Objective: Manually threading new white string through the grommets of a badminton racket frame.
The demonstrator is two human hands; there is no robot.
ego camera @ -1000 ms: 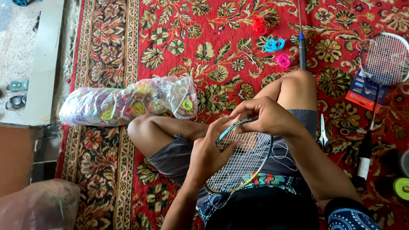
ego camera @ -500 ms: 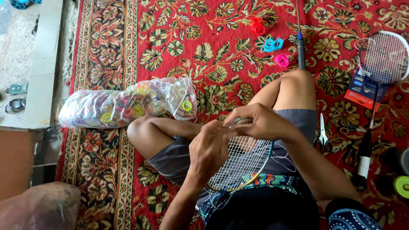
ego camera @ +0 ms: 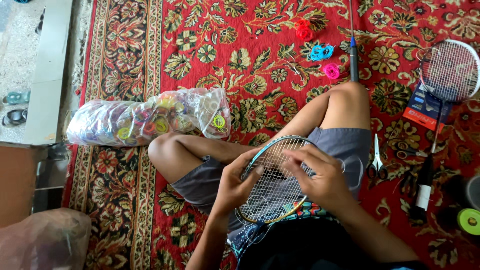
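Observation:
I sit cross-legged on a red patterned carpet [ego camera: 210,45] with a badminton racket head [ego camera: 272,187] lying across my lap. My left hand [ego camera: 235,182] grips the racket's frame at its left edge. The fingers of my right hand [ego camera: 320,175] rest on the white strings near the upper right of the head, pinching or pressing them. The strings form a partly woven grid, with loose loops of string hanging at the lower edge.
A clear plastic bag [ego camera: 150,117] of coloured string coils lies left of my knee. Red, blue and pink string coils [ego camera: 320,52] sit ahead, beside a racket shaft [ego camera: 353,55]. A second racket [ego camera: 447,75], scissors [ego camera: 377,160] and a yellow-green tape roll [ego camera: 470,220] lie right.
The racket head has tilted and shifted in my lap. My right hand has moved from the top rim down onto the strings, and my left hand has slid along the left edge.

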